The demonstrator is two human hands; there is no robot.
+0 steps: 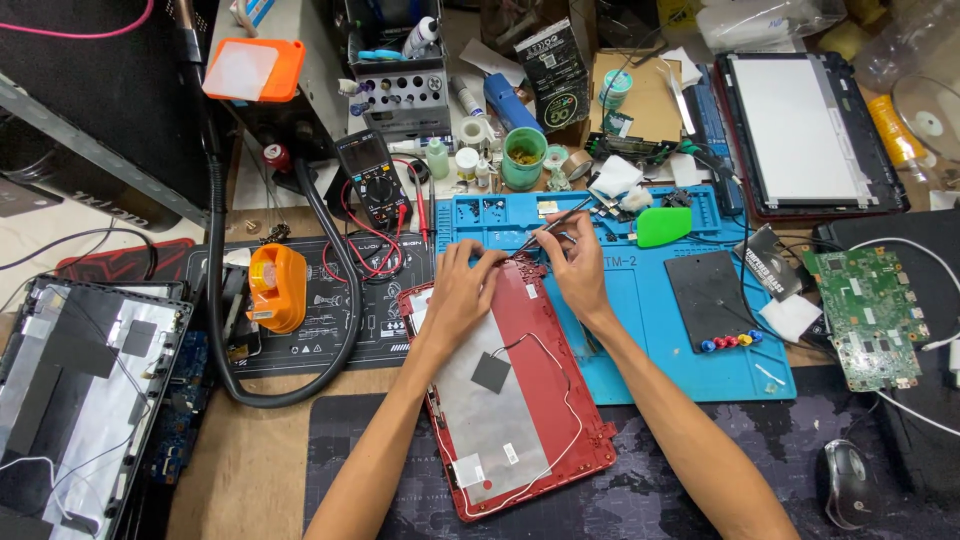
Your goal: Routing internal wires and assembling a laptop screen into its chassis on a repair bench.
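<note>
A red laptop lid shell lies inside-up on the bench, lined with silver foil and edged by thin white and black cables. My left hand presses flat on its upper left part. My right hand sits at the shell's top edge and pinches slim metal tweezers, whose tips point down toward the top rim beside my left fingertips.
A blue silicone work mat lies under the shell's top, with a green pry pick and a dark square pad. A green circuit board, a multimeter, an orange tape dispenser, a black hose and another opened laptop surround it.
</note>
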